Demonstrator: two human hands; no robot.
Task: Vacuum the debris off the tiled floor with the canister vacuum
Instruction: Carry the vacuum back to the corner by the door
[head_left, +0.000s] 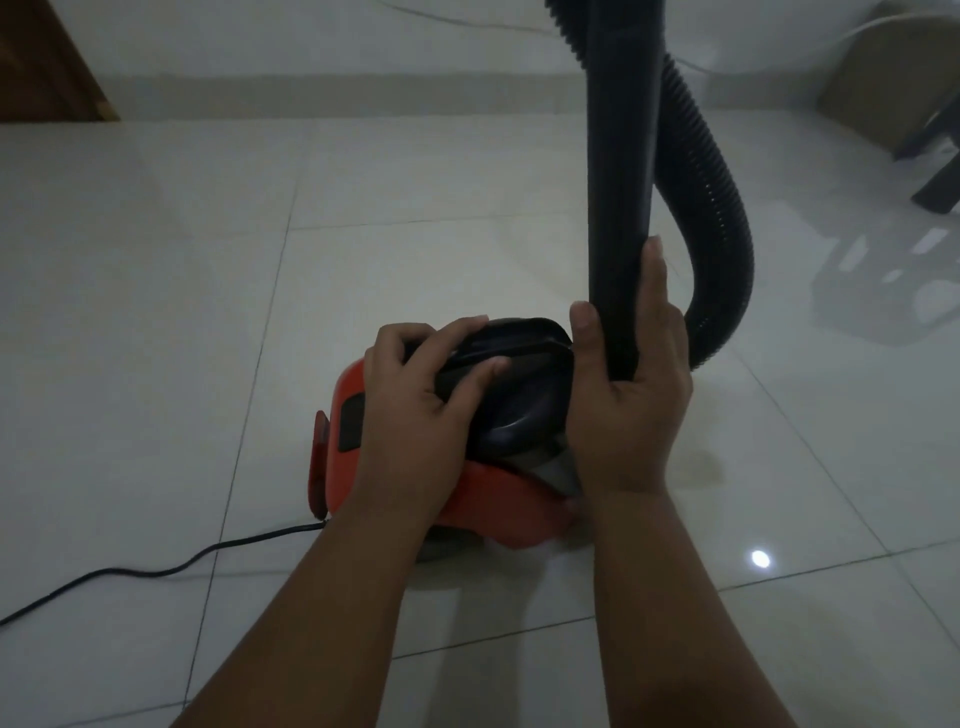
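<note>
**A:** What is at the far left?

**B:** A black cord (156, 571) snakes across the pale tiled floor (156, 312) and runs to the back of a red vacuum (343, 415) sitting low in the middle of the view. No debris shows on the tiles nearby, though the light is dim.

**A:** And the hands?

**B:** The left hand (415, 410) is closed over a black nozzle (519, 384), a broad, flat-mouthed piece held just above the vacuum body, thumb on one edge and fingers wrapped over the other. It seems to steady that piece for joining.

**A:** What is to its right?

**B:** The right hand (628, 395) is clamped around the lower end of a rigid black tube (621, 182) that rises straight up out of view. The tube's end sits right beside the nozzle, so the two hands are close together, likely fitting one part to the other.

**A:** Anything further right?

**B:** A ribbed black hose (722, 249) loops down behind the tube and curves back up out of view beside it. At the far right edge are dark chair legs (935, 182) and a cardboard box (872, 88) against the wall.

**A:** So the cleaning itself?

**B:** Not yet begun, by my reading; this looks like assembly.
</note>
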